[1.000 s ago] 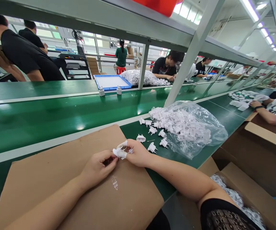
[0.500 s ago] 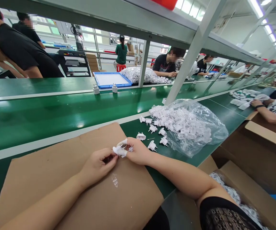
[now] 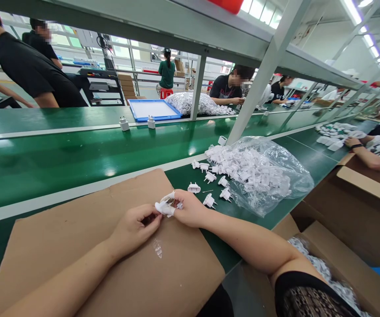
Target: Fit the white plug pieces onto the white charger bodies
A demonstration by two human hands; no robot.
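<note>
Over the brown cardboard sheet, my two hands meet at the fingertips. My right hand is closed, with white covers on its thumb and index finger. A small white plug part shows partly between those fingers, mostly hidden by them. My left hand is closed in a pinch against the right fingertips; whatever it grips is too small and covered to make out. Right of my hands, several loose white two-pin plug parts lie on the green bench, beside a thin metal pin.
An open clear bag spills many white plug parts on the bench. Beyond runs a green conveyor belt carrying white chargers. A slanted post rises ahead. An open carton stands right. Co-workers sit or stand around.
The white chargers on the belt have shifted left, as has a white piece near the slanted post. The co-worker at far left has moved an arm and head. My hands have barely moved.
</note>
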